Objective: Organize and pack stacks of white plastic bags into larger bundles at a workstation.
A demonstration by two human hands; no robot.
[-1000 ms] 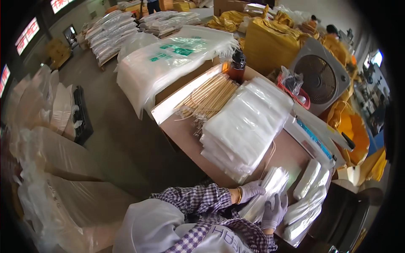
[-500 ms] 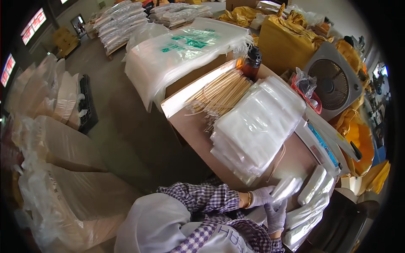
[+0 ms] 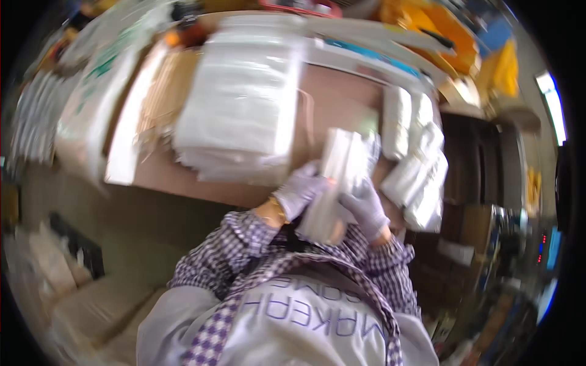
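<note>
A long bundle in clear plastic [image 3: 339, 160] is held between my hands, over the near edge of the table. My left hand [image 3: 299, 190], in a pale glove, closes on its left side. My right hand [image 3: 367, 210], gloved too, grips its lower right side, with the thumb against it. What lies inside the plastic is too blurred to make out. Several similar wrapped bundles [image 3: 416, 160] lie to the right of my right hand. Left of my hands is a thick stack of clear plastic bags [image 3: 239, 100].
Thin wooden sticks [image 3: 168, 82] lie left of the bag stack on the brown table [image 3: 332, 91]. A long white device with a blue strip [image 3: 366, 56] runs along the far side. Large white bags [image 3: 91, 91] stand at the left, and a dark chair [image 3: 479, 152] at the right.
The view has swung to the right, so the table now appears more level and nearer the middle. Both hands still hold the wrapped bundle, which now stands more upright in the picture.
</note>
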